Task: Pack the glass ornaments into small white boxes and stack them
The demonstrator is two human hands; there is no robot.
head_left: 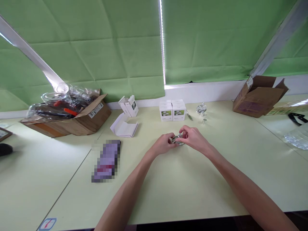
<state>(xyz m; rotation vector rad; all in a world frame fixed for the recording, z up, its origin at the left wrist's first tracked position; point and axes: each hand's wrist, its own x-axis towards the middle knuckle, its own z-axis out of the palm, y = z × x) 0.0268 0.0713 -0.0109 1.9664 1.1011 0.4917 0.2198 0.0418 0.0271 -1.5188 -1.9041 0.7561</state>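
My left hand curls its fingers and thumb round the edge of a small, shiny round object with a clear or silvery look, low over the table. From the right, my right hand pinches a small silver cylinder at the top of that object. Whether the cylinder is fastened to it I cannot tell. Beyond my right hand lie a similar shiny round piece and a small silver cylinder. A slim pen-like item rests beside a group of small white boxes.
At the back left, an open carton overflows with plastic-wrapped things. Near it are an opened white box, an unfolded white box and a pixelated purple item. An open brown carton and clear plastic are at right.
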